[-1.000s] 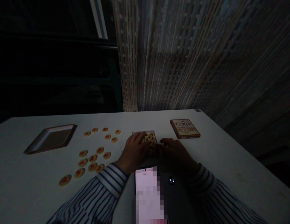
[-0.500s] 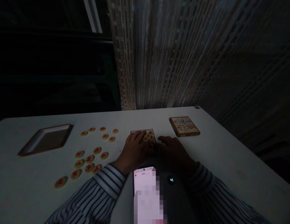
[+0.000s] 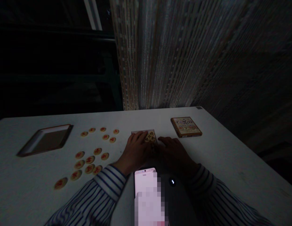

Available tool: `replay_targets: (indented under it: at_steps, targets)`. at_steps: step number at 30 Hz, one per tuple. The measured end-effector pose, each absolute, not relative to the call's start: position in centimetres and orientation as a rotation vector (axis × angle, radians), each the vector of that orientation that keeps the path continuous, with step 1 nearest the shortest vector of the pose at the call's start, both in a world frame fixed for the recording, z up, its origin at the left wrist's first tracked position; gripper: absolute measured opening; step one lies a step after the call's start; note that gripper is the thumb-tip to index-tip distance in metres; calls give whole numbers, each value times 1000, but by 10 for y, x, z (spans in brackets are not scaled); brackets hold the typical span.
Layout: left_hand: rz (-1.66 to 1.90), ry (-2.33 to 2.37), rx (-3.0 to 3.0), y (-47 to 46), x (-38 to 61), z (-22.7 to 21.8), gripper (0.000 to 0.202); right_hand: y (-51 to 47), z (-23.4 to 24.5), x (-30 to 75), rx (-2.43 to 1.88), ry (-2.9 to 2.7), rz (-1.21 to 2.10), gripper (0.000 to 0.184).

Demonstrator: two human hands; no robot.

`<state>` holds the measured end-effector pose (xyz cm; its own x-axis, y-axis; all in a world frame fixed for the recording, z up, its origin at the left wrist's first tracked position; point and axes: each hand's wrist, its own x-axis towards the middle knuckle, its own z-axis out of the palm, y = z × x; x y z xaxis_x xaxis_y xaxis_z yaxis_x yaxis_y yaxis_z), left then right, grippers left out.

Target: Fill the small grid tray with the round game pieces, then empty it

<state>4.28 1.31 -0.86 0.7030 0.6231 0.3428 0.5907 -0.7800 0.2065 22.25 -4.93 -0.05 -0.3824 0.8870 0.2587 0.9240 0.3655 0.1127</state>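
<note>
In dim light both my hands rest over a small open box [image 3: 146, 133] packed with round game pieces [image 3: 150, 137] in the middle of a white table [image 3: 218, 150]. My left hand [image 3: 136, 151] lies on the box's left side with its fingers bent over the pieces. My right hand [image 3: 175, 151] lies on the right side, fingers stretched toward the box. What the fingertips touch or grip is hidden in shadow. Both arms wear blue and white striped sleeves.
Several loose round pieces [image 3: 89, 157] with red marks lie scattered left of the box. An empty shallow tray [image 3: 45, 138] sits at the far left. A printed box lid [image 3: 185, 126] lies at the right. A lit phone screen [image 3: 146, 188] is near my chest.
My hands have stayed over the box with only small finger shifts; more of the pieces in the box are covered now. The view has drifted slightly.
</note>
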Motion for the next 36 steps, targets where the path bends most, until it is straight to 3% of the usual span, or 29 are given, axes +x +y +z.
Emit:
replay_targets:
  at_steps: [36]
  targets:
    - [585, 1044, 2819, 17, 43, -12, 29, -49, -3, 224, -1621, -2463, -371, 30]
